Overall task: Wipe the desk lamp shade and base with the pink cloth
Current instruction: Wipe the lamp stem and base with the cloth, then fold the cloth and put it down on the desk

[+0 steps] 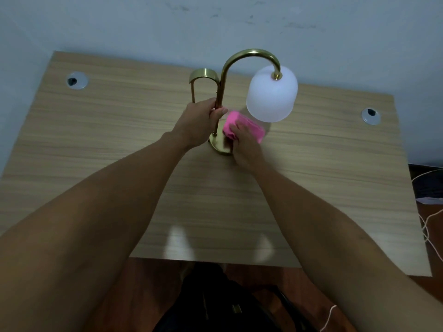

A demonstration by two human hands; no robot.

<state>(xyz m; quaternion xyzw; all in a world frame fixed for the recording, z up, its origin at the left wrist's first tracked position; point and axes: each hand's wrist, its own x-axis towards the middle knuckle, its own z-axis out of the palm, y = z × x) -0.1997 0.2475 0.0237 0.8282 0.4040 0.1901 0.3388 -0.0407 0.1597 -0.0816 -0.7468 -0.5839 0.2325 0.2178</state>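
The brass lamp stem [219,101] stands upright, arching right to a frosted dome shade [272,94]. Left hand [201,121] grips the stem; right hand [244,144] presses the bunched pink cloth [249,127] onto the rounded base [219,146].

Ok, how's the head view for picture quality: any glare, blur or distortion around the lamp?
Head view: dim and soft overall; wide-angle lens bows the desk edges; two pale glare patches on its near edge; white shade bright, without detail; brass base dark, shadowed beneath pink cloth.
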